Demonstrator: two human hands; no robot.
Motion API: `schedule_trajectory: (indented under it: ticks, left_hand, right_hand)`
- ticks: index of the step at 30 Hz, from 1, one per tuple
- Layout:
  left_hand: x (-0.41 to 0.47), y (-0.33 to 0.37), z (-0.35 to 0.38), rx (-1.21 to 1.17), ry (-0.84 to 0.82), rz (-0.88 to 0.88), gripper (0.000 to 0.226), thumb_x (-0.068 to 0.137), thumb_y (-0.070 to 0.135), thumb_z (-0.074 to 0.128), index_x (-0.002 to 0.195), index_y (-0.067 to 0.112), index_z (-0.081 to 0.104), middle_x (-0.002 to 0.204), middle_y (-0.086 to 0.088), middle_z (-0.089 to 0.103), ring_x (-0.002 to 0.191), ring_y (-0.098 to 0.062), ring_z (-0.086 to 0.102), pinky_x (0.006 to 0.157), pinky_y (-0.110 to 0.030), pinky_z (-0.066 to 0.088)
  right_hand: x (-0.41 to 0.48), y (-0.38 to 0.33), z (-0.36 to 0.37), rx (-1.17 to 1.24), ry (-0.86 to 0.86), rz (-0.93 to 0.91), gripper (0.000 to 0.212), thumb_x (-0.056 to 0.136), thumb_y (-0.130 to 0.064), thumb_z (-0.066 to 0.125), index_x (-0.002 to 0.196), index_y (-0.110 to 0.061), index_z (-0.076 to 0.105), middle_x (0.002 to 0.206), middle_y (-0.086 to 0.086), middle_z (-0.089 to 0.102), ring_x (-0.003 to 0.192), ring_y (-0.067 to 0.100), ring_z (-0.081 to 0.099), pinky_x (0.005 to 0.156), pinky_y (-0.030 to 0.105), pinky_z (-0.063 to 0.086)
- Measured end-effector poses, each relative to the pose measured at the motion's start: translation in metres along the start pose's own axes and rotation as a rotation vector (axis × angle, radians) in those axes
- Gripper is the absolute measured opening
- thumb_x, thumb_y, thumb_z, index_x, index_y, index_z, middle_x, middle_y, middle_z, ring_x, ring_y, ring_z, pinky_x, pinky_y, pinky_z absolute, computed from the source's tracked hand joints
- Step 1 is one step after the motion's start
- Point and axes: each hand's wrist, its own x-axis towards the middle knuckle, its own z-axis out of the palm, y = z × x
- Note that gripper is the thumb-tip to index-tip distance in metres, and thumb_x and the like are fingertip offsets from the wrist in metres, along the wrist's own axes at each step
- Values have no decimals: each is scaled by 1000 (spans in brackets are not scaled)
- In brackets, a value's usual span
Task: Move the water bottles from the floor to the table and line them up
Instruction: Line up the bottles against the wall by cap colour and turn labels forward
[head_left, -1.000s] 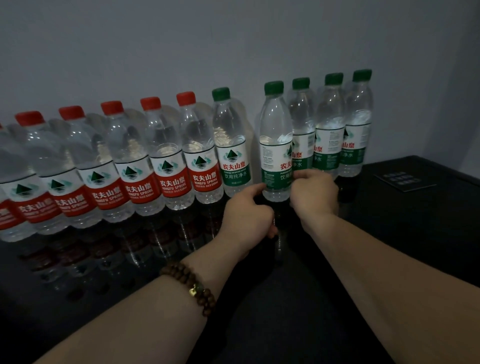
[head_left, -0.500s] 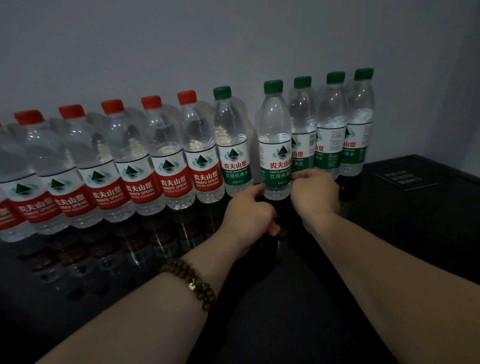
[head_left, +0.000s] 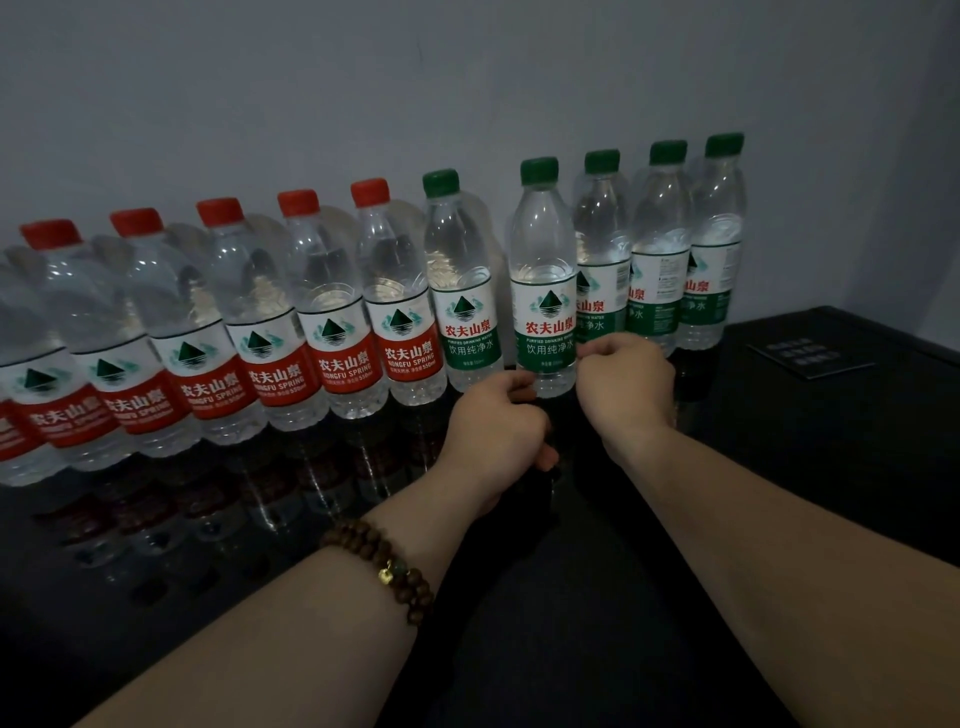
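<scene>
**Head view.** A row of water bottles stands upright on the black counter (head_left: 841, 441), backed close to the grey wall (head_left: 467, 78). The red-capped bottles (head_left: 332, 312) are on the left, with 5 caps showing and more bodies cut by the frame edge. The green-capped ones follow to the right.

**Hands.** The held bottle (head_left: 543, 270) is the 2nd of the 5 green ones. The left hand (head_left: 493, 421), fingers curled, grips its base from the left. The right hand (head_left: 623, 382), also curled, grips it at the label's lower edge from the right. The fingertips are hidden behind the knuckles. This low hold from 2 sides probably serves to slide or turn the bottle without tipping it, so that its label faces forward like its neighbours.

**Room to move.** The held bottle appears to stand slightly forward of the line.
- **Left:** a narrow gap separates it from the single green bottle (head_left: 460, 291).
- **Right:** it overlaps the first of the 3 green bottles (head_left: 657, 249); whether they touch cannot be told.
- **Travel:** the room is judged to lie mainly backward, toward the wall.
- **Counter:** open surface lies in front of the row and to the right, where a dark card (head_left: 810, 356) lies flat near the far edge.

A beaded bracelet (head_left: 384, 571) circles the left wrist. The floor is out of view.
</scene>
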Motion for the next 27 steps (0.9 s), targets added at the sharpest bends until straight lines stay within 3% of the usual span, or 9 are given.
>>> schedule_trajectory:
  ticks: [3,7,15,18,22,27]
  left_hand:
    - [1,-1,-1,12,-9,8,75,82,-8,55,153,14,45,135,-2,56,49,-22,68,47,-26,52]
    - [-1,1,-1,65,-44,38,80,78,-5,57,153,19,46,105,20,58,52,-22,70,52,-29,54]
    - [-3,5,-3,86,-101,29,80,78,-6,60,152,23,46,58,38,61,54,-22,68,54,-31,55]
    - [-1,8,-5,75,-137,2,81,83,-9,60,154,24,42,48,32,58,61,-31,65,53,-30,55]
    - [3,8,-6,45,-161,-33,83,88,-10,58,159,24,33,42,25,56,53,-23,62,43,-23,48]
    - [6,9,-7,34,-174,-38,80,90,-8,60,158,25,34,57,25,67,49,-16,65,41,-20,46]
  right_hand:
    - [0,0,1,10,-2,7,19,87,-22,59,90,-29,76,81,-19,61,71,2,55,60,25,44]
    - [0,0,1,22,-8,22,19,85,-22,60,86,-30,77,77,-21,61,71,2,57,62,26,45]
    - [-6,-3,0,-3,-73,7,32,78,-25,55,97,-35,80,92,-13,75,84,21,71,78,41,62]
    - [-9,-6,0,-15,-106,0,38,74,-31,55,102,-38,79,94,-13,76,84,19,71,80,41,62]
    - [-14,-10,-1,4,-140,3,42,69,-33,54,103,-38,79,93,-16,77,82,19,73,79,43,63]
    - [-16,-10,0,43,-165,-17,35,65,-30,50,75,-49,77,89,-19,77,75,22,74,73,45,65]
